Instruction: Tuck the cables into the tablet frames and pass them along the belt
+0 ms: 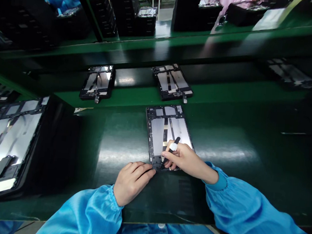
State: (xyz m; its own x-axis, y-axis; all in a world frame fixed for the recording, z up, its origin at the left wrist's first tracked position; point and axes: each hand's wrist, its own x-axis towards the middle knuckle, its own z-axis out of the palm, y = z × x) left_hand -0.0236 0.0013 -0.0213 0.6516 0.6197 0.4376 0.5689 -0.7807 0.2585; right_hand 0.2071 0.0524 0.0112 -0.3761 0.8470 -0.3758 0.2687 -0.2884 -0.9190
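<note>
- Nearest the camera, I see two blue sleeves (83,212) reaching in over the edge of a green bench (89,144).
- Right hand (183,158): fingers pressed together, pinching a slim black tool (178,140). The upper end projects above the fingers; the lower end points down toward the near end of the open tablet unit (157,131). I cannot tell whether the tip makes contact.
- Left hand (133,183): fingers close together, fingertips at the unit's near left corner. I cannot tell whether they pinch the edge or only rest against it.
- Position of the unit: flat on the bench, silver interior facing up, extending away beyond both hands. The right hand lies over its near right part, the left hand just outside the corner.
- Surroundings: a tall black stack (59,142) stands at left; two similar units (97,81) lie farther back.
</note>
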